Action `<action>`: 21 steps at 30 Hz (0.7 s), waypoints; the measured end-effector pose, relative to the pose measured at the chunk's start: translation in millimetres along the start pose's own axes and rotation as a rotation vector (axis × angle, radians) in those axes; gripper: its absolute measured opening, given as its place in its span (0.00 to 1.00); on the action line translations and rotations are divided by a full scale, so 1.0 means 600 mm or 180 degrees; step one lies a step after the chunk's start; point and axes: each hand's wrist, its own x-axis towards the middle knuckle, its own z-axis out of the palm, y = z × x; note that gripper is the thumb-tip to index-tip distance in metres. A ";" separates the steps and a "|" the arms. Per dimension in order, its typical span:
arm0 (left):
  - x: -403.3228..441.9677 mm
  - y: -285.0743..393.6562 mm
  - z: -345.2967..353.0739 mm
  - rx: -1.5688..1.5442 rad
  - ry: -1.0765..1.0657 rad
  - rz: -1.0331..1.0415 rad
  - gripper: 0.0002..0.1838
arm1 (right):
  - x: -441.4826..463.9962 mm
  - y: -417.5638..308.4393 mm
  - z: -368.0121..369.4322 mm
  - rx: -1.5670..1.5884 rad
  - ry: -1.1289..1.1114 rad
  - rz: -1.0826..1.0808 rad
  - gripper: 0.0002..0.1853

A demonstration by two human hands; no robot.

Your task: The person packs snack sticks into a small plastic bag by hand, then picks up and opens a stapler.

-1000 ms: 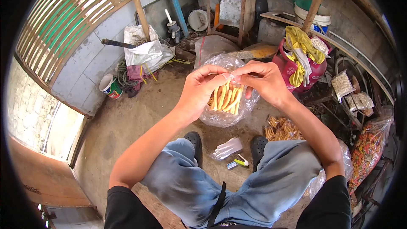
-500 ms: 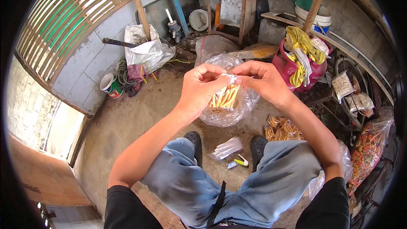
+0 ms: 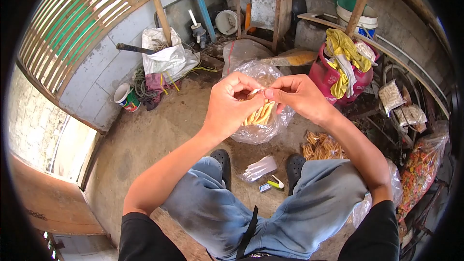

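Note:
Between my two hands hangs a small clear plastic bag of yellow snack sticks [image 3: 259, 116]. My left hand [image 3: 232, 101] pinches its gathered top from the left. From the right, my right hand [image 3: 302, 97] pinches the same top with thumb and finger, and the fingertips of both hands nearly meet. Behind and below the bag lies a large clear plastic bag [image 3: 263, 135] on the floor. On the floor between my feet are a stack of flat clear bags [image 3: 259, 168], a green stapler [image 3: 276, 182] and a small blue box [image 3: 264, 188].
Loose snack sticks [image 3: 321, 147] lie by my right knee. A big bag of colourful snacks [image 3: 421, 169] stands far right. A pink gas cylinder [image 3: 323, 72] with yellow cloths is at the back right. A white sack [image 3: 169, 60] and a paint bucket [image 3: 126, 97] are at left.
My fingertips have drawn closer together at the bag's top, which is now bunched narrower. The fingers cover more of the bag.

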 end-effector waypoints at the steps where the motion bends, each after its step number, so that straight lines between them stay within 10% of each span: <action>1: 0.000 -0.003 0.000 0.0064 -0.0046 0.0116 0.08 | 0.000 0.000 -0.001 0.0003 0.0004 0.0002 0.11; 10: -0.006 0.002 0.018 -0.0248 -0.0237 -0.1135 0.16 | -0.005 0.009 0.009 -0.0347 0.0495 -0.0548 0.09; 21: -0.005 -0.001 0.018 -0.0177 -0.0310 -0.1077 0.15 | 0.004 0.021 0.021 -0.0178 0.0841 -0.0782 0.07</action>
